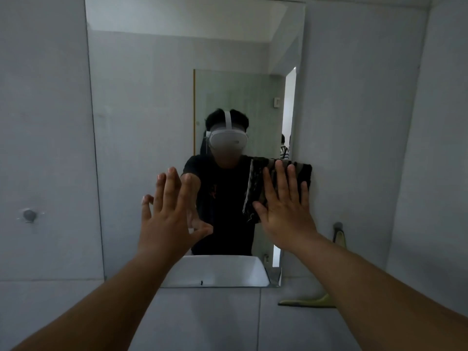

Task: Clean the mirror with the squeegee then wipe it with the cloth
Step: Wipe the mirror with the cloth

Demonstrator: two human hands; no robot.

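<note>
Pressing the soft, limp cloth [255, 188] flat against the mirror [152, 97] near its right edge, your right hand [283, 211] is spread open; keep your palm centred. Your left hand [169, 214] is open, empty.

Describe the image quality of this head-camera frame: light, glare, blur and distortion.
Head view: dim and underexposed overall, so the cloth under the right hand and the dark shirt reflected in the mirror lose detail; the doorway in the reflection is blown out white; wide-angle distortion bows the wall edges and stretches the forearms; left hand slightly soft; squeegee murky but readable.
</note>
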